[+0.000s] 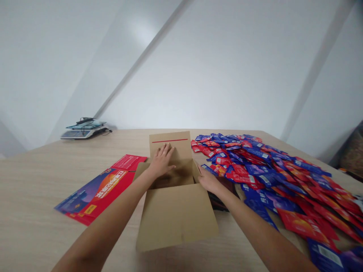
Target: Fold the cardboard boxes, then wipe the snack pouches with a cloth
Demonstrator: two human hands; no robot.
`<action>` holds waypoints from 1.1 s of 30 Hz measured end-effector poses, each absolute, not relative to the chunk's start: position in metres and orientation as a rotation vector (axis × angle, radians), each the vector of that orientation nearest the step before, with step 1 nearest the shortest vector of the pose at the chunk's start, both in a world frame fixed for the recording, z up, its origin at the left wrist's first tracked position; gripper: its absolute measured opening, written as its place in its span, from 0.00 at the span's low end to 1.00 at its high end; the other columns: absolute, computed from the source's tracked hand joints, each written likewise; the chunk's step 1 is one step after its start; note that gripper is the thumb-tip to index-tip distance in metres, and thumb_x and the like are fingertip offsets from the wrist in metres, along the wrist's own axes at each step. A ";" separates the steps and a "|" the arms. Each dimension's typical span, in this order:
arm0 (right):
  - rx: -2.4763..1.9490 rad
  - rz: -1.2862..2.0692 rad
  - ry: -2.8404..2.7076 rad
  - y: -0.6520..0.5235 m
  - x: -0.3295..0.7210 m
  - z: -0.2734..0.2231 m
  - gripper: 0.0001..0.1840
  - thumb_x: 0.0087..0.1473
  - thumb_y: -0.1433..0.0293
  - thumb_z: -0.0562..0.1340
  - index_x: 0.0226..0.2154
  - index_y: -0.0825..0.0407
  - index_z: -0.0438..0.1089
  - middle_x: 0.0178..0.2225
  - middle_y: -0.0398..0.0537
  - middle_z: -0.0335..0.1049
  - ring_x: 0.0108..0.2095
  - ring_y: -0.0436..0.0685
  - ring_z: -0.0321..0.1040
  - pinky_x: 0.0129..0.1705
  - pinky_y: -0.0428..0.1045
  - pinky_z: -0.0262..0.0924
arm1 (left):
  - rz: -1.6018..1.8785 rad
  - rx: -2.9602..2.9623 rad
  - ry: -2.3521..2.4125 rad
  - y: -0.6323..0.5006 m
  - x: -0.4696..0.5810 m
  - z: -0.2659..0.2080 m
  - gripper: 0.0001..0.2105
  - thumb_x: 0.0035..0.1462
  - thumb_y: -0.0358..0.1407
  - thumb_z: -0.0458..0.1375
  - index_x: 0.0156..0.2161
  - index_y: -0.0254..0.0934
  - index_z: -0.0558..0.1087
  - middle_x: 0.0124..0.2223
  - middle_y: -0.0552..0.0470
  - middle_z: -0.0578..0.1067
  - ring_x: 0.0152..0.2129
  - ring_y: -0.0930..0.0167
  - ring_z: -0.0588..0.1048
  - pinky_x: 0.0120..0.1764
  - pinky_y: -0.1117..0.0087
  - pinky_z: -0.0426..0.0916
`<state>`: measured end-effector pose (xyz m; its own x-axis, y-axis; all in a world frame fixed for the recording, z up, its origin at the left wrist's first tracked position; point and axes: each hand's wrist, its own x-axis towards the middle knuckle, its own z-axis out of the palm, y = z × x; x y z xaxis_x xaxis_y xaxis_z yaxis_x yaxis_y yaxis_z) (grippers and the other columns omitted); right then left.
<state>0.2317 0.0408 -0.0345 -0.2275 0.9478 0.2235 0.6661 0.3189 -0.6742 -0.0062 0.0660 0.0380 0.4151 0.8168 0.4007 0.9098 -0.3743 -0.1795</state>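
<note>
A brown cardboard box [177, 217] stands on the table with its top flaps folded out. Fingers spread, my left hand [162, 161] lies against the inner face of the far flap, just below a red strip. My right hand [207, 178] grips the box's right side flap, its fingers on the outside and partly hidden. The inside of the box is in shadow, and I see nothing lying in it. Left of the box lies a flat red and blue printed carton [104, 187].
A large heap of red and blue sachets [263, 166] covers the right of the table [36, 200]. A dark item [225, 187] lies beside the box under my right forearm. At the back left sits a scale [82, 133] with things on top. A white wall [227, 68] rises behind.
</note>
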 end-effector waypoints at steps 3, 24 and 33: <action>-1.405 0.633 -1.928 0.036 0.233 -0.034 0.34 0.45 0.77 0.50 0.58 0.56 0.54 0.57 0.53 0.58 0.58 0.57 0.52 0.58 0.53 0.46 | -0.087 -2.417 -1.629 0.091 -0.014 0.026 0.39 0.48 0.47 0.59 0.62 0.39 0.48 0.64 0.40 0.50 0.60 0.55 0.49 0.57 0.49 0.44; -1.511 0.659 -1.631 0.080 0.229 -0.055 0.29 0.49 0.71 0.52 0.55 0.60 0.58 0.57 0.60 0.57 0.58 0.60 0.51 0.59 0.54 0.43 | -0.245 -2.771 -1.546 0.054 0.001 0.042 0.25 0.57 0.47 0.48 0.59 0.42 0.56 0.56 0.46 0.66 0.53 0.64 0.64 0.54 0.63 0.54; -1.343 0.534 -1.507 0.096 0.253 -0.071 0.33 0.60 0.60 0.33 0.59 0.61 0.49 0.59 0.61 0.51 0.59 0.58 0.49 0.57 0.58 0.47 | 0.264 -2.841 -1.664 0.036 -0.023 0.047 0.19 0.48 0.45 0.58 0.45 0.41 0.70 0.48 0.48 0.74 0.47 0.61 0.70 0.50 0.63 0.59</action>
<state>0.2528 0.0960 -0.0707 0.1235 0.9160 0.3817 0.4714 0.2844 -0.8348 -0.0230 0.0361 0.0469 0.4830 0.8481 -0.2177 0.8738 -0.4827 0.0585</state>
